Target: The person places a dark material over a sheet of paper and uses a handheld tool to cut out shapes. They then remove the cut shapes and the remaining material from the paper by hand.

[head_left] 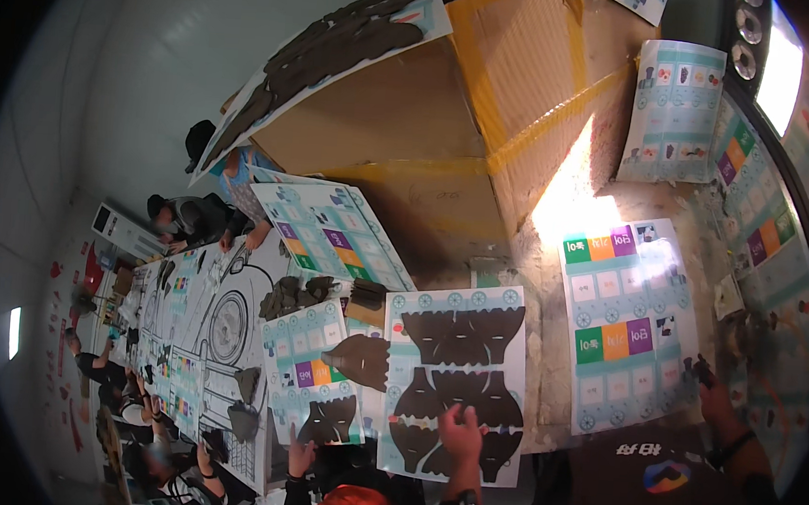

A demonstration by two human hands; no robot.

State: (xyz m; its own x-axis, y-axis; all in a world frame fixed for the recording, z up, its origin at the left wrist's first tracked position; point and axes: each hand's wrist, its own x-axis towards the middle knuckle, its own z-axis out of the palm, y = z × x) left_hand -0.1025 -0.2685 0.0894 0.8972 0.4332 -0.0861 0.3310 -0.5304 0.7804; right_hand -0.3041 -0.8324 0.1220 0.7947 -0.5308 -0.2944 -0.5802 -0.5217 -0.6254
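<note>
**Inspector:** What does the right hand (460, 432) meet?

**Assistant:** It lies flat, fingers spread, on a pale blue printed sheet (456, 380) carrying dark fan-shaped cut-outs (462, 336) in rows. It grips nothing. The sheet lies straight ahead of the person, near the lower edge of the view.

**Inspector:** The left hand (301, 454)?

**Assistant:** Raised just beside a second sheet (308, 363) with coloured squares and a dark cut-out (330, 418); whether it is closed, I cannot tell.

**Inspector:** Surface and surroundings?

**Assistant:** A worn stone-like worktop (552, 291), strongly lit in one patch. A large taped cardboard box (452, 115) stands behind the sheets. Further sheets (630, 320) lie to the right, where another person's hand (715, 398) touches one.

**Inspector:** Clearance?

**Assistant:** Tight. Sheets overlap or sit edge to edge; bare worktop shows only between the middle and right sheets. Other people (186, 218) crowd the long table on the left.
</note>
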